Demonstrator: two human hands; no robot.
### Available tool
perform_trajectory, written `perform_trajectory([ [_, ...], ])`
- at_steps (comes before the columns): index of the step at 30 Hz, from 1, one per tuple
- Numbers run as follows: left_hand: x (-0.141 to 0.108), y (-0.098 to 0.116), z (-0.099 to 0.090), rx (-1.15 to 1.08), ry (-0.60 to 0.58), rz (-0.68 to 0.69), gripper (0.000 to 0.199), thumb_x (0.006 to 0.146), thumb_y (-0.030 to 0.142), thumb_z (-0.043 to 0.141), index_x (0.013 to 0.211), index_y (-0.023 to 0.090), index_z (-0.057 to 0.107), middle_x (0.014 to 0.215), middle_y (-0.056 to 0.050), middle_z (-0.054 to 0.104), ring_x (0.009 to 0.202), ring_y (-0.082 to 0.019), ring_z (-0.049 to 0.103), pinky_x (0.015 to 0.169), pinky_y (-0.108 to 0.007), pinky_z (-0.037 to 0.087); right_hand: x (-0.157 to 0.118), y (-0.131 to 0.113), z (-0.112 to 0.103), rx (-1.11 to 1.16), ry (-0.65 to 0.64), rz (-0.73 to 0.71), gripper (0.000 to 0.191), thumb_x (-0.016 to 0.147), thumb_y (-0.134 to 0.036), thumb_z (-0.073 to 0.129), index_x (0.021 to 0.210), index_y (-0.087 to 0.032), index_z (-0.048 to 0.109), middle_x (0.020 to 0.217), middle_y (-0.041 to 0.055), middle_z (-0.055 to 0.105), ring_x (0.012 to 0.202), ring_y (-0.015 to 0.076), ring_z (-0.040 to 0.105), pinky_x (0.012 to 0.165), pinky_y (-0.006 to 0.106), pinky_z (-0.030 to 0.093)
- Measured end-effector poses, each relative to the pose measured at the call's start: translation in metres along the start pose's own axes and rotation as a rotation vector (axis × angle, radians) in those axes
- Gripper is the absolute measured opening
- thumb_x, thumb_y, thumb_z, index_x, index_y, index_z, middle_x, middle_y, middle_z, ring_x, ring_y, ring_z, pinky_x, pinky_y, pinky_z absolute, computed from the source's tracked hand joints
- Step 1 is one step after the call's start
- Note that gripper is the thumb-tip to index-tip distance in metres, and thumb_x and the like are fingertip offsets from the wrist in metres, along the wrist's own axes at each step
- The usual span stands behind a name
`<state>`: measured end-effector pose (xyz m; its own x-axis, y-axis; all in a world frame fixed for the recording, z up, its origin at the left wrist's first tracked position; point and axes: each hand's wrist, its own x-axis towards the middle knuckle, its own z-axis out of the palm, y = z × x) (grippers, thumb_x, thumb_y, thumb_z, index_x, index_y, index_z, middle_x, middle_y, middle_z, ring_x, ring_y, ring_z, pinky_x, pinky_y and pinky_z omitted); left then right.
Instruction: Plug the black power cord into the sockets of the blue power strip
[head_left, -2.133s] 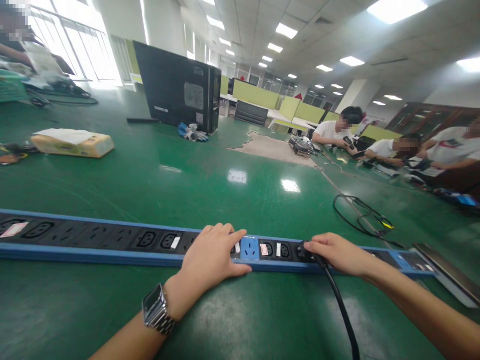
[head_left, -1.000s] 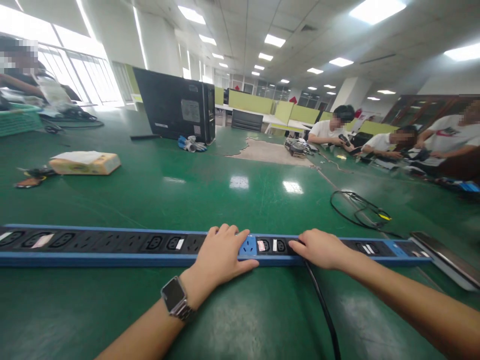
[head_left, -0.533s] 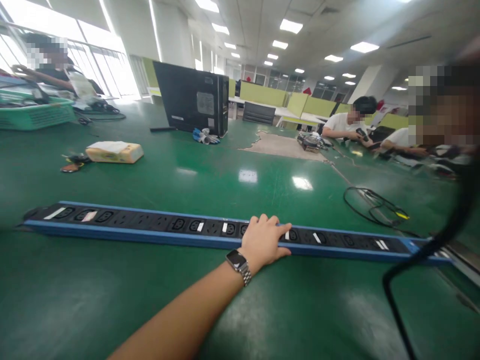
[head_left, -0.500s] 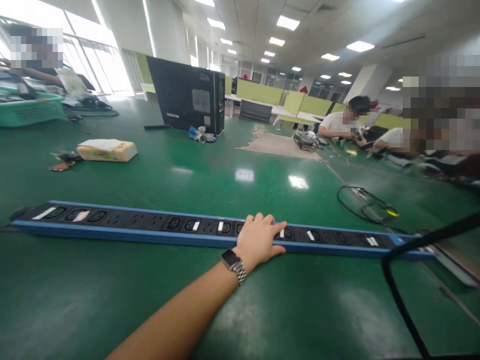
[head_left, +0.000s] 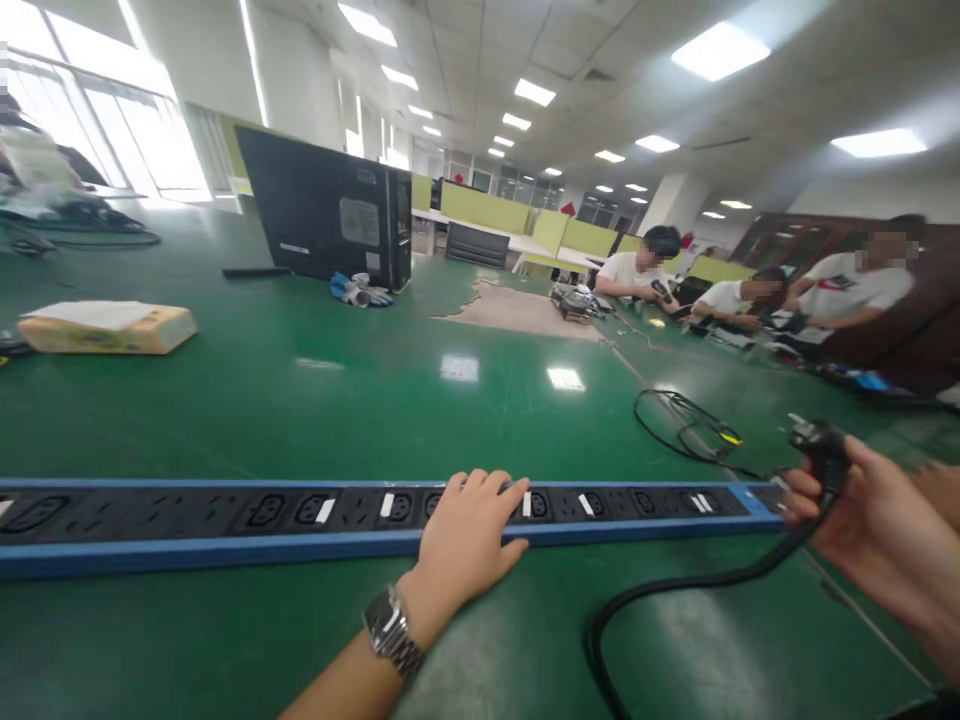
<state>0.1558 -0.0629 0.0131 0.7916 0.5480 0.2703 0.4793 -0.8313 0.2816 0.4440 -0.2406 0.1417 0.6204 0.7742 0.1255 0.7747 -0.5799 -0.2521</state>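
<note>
A long blue-and-black power strip (head_left: 341,508) with several sockets and white stickers lies across the green table. My left hand (head_left: 469,535), wearing a metal-band watch (head_left: 391,632), spans the strip's middle, fingers over the far edge and thumb along the near side. At the right, my right hand (head_left: 870,520) is closed around a black power plug (head_left: 823,455), its metal pins pointing up and left. The plug's black cord (head_left: 694,580) drops from that hand and loops down to the bottom edge. Plug and strip are apart.
A black computer case (head_left: 322,205) stands at the back with gloves (head_left: 361,290) beside it. A tissue pack (head_left: 109,328) lies left. Beyond the strip is a coiled black cable (head_left: 682,425). Several people (head_left: 637,270) sit or stand at the far right.
My right hand has come into view at the right, holding the plug. The view has shifted right and closer to the strip. My left hand stays on the strip.
</note>
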Motion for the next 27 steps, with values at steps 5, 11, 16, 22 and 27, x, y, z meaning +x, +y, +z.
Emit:
perform_trajectory([
  [5, 0.001, -0.002, 0.001, 0.019, -0.027, -0.005, 0.057, 0.080, 0.039, 0.063, 0.134, 0.029, 0.047, 0.128, -0.005, 0.055, 0.114, -0.028, 0.048, 0.100, -0.047, 0.034, 0.002, 0.046, 0.021, 0.651, -0.041, 0.275, 0.056, 0.085, -0.071, 0.023, 0.055, -0.025, 0.034, 0.048, 0.0005, 0.031, 0.040, 0.0106, 0.023, 0.043, 0.037, 0.023],
  [11, 0.001, -0.001, -0.001, 0.052, -0.032, 0.004, 0.058, 0.081, 0.039, 0.062, 0.136, 0.028, 0.046, 0.129, -0.006, 0.055, 0.116, -0.028, 0.048, 0.102, -0.046, 0.034, 0.009, 0.056, 0.075, 0.162, -0.080, -0.054, 0.048, 0.084, -0.063, 0.043, 0.059, -0.022, 0.044, 0.055, -0.0003, 0.046, 0.057, 0.0168, 0.047, 0.057, 0.030, 0.033],
  [16, 0.003, -0.001, -0.001, 0.054, -0.026, 0.006, 0.057, 0.081, 0.038, 0.061, 0.135, 0.028, 0.047, 0.129, -0.005, 0.055, 0.115, -0.027, 0.048, 0.101, -0.046, 0.034, 0.024, 0.040, 0.089, 0.008, -0.085, -0.029, 0.049, 0.090, -0.059, 0.033, 0.061, -0.021, 0.046, 0.055, 0.0000, 0.053, 0.056, 0.0165, 0.053, 0.055, 0.027, 0.033],
  [22, 0.003, -0.001, -0.001, 0.060, -0.030, 0.007, 0.057, 0.081, 0.037, 0.060, 0.136, 0.027, 0.047, 0.130, -0.006, 0.055, 0.116, -0.028, 0.047, 0.101, -0.047, 0.034, 0.038, 0.029, 0.076, -0.242, -0.180, -0.065, 0.054, 0.091, -0.058, 0.031, 0.063, -0.020, 0.056, 0.069, 0.0065, 0.065, 0.067, 0.0201, 0.062, 0.059, 0.027, 0.036],
  [27, 0.003, -0.002, 0.000, 0.055, -0.037, 0.000, 0.058, 0.081, 0.038, 0.060, 0.136, 0.029, 0.046, 0.130, -0.006, 0.055, 0.116, -0.028, 0.047, 0.102, -0.047, 0.033, 0.041, 0.012, 0.075, -0.458, -0.220, -0.036, 0.056, 0.093, -0.056, 0.028, 0.077, -0.017, 0.066, 0.083, 0.0138, 0.070, 0.083, 0.0282, 0.066, 0.068, 0.034, 0.043],
])
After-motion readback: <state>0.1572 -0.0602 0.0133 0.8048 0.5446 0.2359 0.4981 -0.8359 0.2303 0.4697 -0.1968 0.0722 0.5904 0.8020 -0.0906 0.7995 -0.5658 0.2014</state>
